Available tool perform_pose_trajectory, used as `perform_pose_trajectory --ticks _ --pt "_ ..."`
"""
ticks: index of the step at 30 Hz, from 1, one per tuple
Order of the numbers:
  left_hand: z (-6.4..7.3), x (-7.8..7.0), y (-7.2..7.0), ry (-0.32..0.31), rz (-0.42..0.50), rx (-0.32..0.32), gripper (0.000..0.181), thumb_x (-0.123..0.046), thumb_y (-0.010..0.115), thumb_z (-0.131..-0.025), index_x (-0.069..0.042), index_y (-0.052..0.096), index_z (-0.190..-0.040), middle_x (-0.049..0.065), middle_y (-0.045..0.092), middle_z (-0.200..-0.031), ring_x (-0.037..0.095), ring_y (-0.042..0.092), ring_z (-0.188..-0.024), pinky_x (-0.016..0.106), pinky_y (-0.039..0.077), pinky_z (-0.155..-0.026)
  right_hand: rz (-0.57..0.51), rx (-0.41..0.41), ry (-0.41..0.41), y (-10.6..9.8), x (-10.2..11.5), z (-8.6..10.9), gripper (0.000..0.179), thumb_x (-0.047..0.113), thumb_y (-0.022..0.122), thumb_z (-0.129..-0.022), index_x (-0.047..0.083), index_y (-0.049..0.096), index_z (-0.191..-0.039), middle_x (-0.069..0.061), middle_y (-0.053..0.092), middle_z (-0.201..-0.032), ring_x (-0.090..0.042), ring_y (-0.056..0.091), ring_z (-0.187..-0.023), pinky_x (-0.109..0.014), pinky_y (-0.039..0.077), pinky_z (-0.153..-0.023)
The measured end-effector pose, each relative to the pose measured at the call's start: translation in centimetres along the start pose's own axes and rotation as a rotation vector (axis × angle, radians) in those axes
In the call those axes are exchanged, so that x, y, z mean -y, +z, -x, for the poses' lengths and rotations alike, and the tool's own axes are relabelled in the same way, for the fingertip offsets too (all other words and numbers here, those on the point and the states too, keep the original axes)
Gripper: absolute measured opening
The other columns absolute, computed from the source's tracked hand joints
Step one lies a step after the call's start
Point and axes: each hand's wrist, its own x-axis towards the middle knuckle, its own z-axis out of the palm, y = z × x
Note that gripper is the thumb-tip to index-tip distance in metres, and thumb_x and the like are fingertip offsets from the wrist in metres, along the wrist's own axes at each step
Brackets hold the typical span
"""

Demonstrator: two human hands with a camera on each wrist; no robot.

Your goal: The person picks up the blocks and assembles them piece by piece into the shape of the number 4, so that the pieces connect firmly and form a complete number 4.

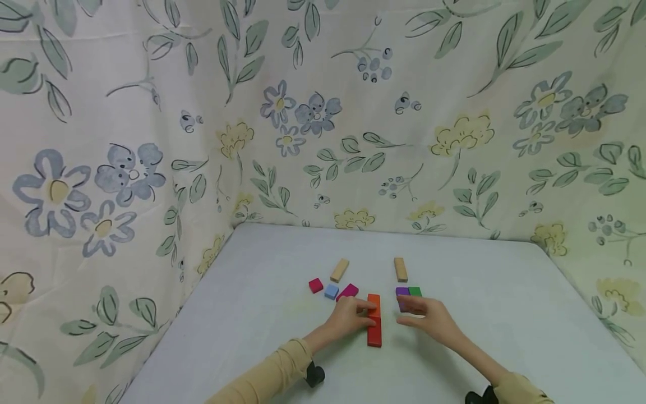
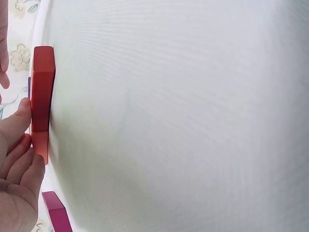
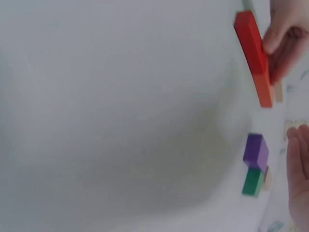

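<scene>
An orange block [image 1: 374, 301] and a red block [image 1: 374, 335] lie end to end on the white table. My left hand [image 1: 348, 315] touches them from the left, thumb over the red one and fingertips at the orange one. In the left wrist view, the thumb is by the red block [image 2: 43, 87] and the bent fingers are beside the orange block [image 2: 40, 145]. To their right, my right hand [image 1: 429, 320] is held with fingers and thumb apart, nothing between them. A purple block [image 3: 255, 151] and a green block [image 3: 253, 181] sit side by side beyond it, partly covered in the head view.
Beyond my left hand lie a magenta block [image 1: 349, 291], a light blue cube [image 1: 331, 290] and a crimson cube [image 1: 315, 285]. Farther back are two plain wooden blocks, the left wooden block [image 1: 340, 270] and the right wooden block [image 1: 400, 270]. A floral curtain [image 1: 373, 112] hangs behind the table.
</scene>
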Motion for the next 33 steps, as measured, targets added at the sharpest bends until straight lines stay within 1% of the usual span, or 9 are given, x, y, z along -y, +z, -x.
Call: perform_pose_trajectory --ticks 3,6,12,14,17,19,24,27,33 --pt "0.1 0.0 0.0 -0.006 0.005 0.005 0.036 -0.018 0.079 -0.076 -0.011 0.072 -0.111 0.001 0.073 -0.108 0.012 0.066 -0.095 0.019 0.052 -0.081 0.023 -0.077 0.014 -0.8 -0.4 -0.2 0.051 0.026 0.076 -0.079 -0.001 0.062 -0.12 -0.02 0.065 -0.118 -0.034 0.067 -0.1 -0.032 0.055 -0.08" --pt "0.1 0.0 0.0 -0.017 0.008 0.01 0.036 -0.018 0.079 -0.076 -0.012 0.072 -0.111 0.0 0.073 -0.107 0.011 0.064 -0.094 0.018 0.051 -0.079 0.049 -0.126 0.02 -1.5 -0.9 -0.3 0.05 0.024 0.075 -0.08 -0.001 0.062 -0.12 -0.02 0.066 -0.117 -0.034 0.066 -0.1 -0.033 0.055 -0.08" --pt "0.1 -0.1 -0.1 -0.044 -0.005 0.02 0.035 -0.02 0.079 -0.076 -0.014 0.073 -0.11 -0.002 0.072 -0.108 0.007 0.06 -0.087 0.015 0.048 -0.073 0.083 -0.164 0.06 -2.9 -2.1 -0.7 0.051 0.023 0.074 -0.081 -0.002 0.06 -0.123 -0.022 0.065 -0.117 -0.035 0.065 -0.102 -0.035 0.055 -0.081" --pt "0.0 -0.2 -0.1 -0.048 -0.007 0.021 0.036 -0.02 0.08 -0.076 -0.014 0.073 -0.11 -0.001 0.072 -0.107 0.007 0.058 -0.085 0.015 0.047 -0.071 0.093 -0.177 0.06 -3.3 -2.5 -0.8 0.051 0.022 0.074 -0.081 -0.003 0.06 -0.123 -0.022 0.065 -0.117 -0.035 0.065 -0.102 -0.035 0.054 -0.082" --pt "0.0 -0.3 -0.3 -0.054 -0.011 0.025 0.036 -0.019 0.08 -0.075 -0.013 0.073 -0.11 -0.001 0.072 -0.108 0.007 0.058 -0.085 0.015 0.047 -0.071 0.108 -0.195 0.053 -3.9 -2.9 -1.1 0.049 0.02 0.074 -0.082 -0.005 0.06 -0.122 -0.023 0.065 -0.117 -0.035 0.065 -0.102 -0.035 0.054 -0.082" --pt "-0.1 -0.4 -0.4 -0.058 -0.011 0.026 0.036 -0.02 0.08 -0.075 -0.013 0.073 -0.11 -0.001 0.072 -0.108 0.008 0.059 -0.086 0.015 0.047 -0.071 0.125 -0.201 0.049 -4.3 -3.1 -1.4 0.048 0.018 0.073 -0.082 -0.006 0.06 -0.122 -0.023 0.065 -0.117 -0.036 0.065 -0.102 -0.035 0.054 -0.082" --pt "-0.1 -0.4 -0.4 -0.056 -0.011 0.026 0.036 -0.02 0.08 -0.076 -0.013 0.073 -0.111 -0.001 0.072 -0.108 0.009 0.061 -0.088 0.015 0.048 -0.073 0.148 -0.185 0.085 -4.8 -3.6 -1.9 0.047 0.018 0.072 -0.084 -0.006 0.059 -0.123 -0.024 0.064 -0.118 -0.037 0.064 -0.103 -0.036 0.054 -0.082" --pt "-0.1 -0.3 -0.3 -0.047 -0.015 0.024 0.036 -0.02 0.08 -0.076 -0.014 0.073 -0.11 -0.001 0.072 -0.108 0.008 0.061 -0.088 0.015 0.048 -0.073 0.148 -0.17 0.112 -4.9 -3.9 -2.2 0.048 0.02 0.072 -0.084 -0.005 0.059 -0.123 -0.024 0.064 -0.119 -0.036 0.064 -0.104 -0.035 0.054 -0.082" --pt "-0.2 -0.4 -0.4 -0.049 -0.018 0.027 0.036 -0.02 0.08 -0.075 -0.013 0.073 -0.11 -0.001 0.073 -0.107 0.007 0.059 -0.084 0.014 0.046 -0.07 0.144 -0.145 0.114 -4.7 -4.1 -2.6 0.048 0.019 0.071 -0.085 -0.007 0.058 -0.123 -0.025 0.063 -0.118 -0.038 0.064 -0.104 -0.036 0.054 -0.082"
